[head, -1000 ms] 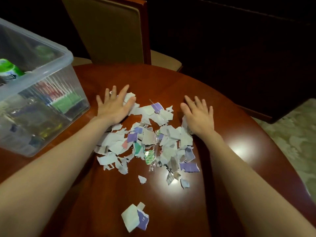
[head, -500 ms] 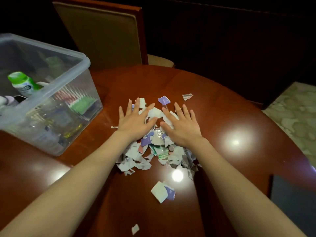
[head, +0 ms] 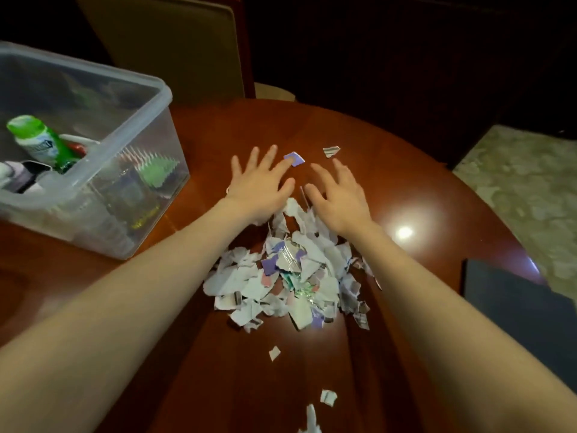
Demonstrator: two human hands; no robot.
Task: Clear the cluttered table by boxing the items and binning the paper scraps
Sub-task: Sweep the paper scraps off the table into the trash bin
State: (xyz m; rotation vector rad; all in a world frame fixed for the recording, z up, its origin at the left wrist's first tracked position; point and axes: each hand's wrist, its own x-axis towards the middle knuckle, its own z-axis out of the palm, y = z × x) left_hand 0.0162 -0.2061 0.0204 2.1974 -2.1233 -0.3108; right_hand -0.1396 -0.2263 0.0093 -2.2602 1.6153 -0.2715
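Observation:
A heap of torn paper scraps (head: pixel 290 276), white, purple and green, lies in the middle of the round wooden table (head: pixel 406 189). My left hand (head: pixel 260 182) rests flat, fingers spread, at the heap's far left edge. My right hand (head: pixel 338 192) lies flat beside it at the far right edge. A purple scrap (head: pixel 294 158) touches my left fingertips; a striped scrap (head: pixel 331 150) sits just beyond. Loose scraps (head: pixel 327 396) lie nearer me. The clear plastic box (head: pixel 137 170) stands on the left with a green bottle (head: pixel 40 142) and other items inside.
A padded wooden chair (head: pixel 175 48) stands behind the table. A dark flat object (head: pixel 512 310) lies at the table's right edge. Patterned carpet (head: pixel 524 179) shows on the right.
Both hands came together from either side and swept the scattered scraps into one tighter heap, drawn toward me. The view has shifted, showing more of the box.

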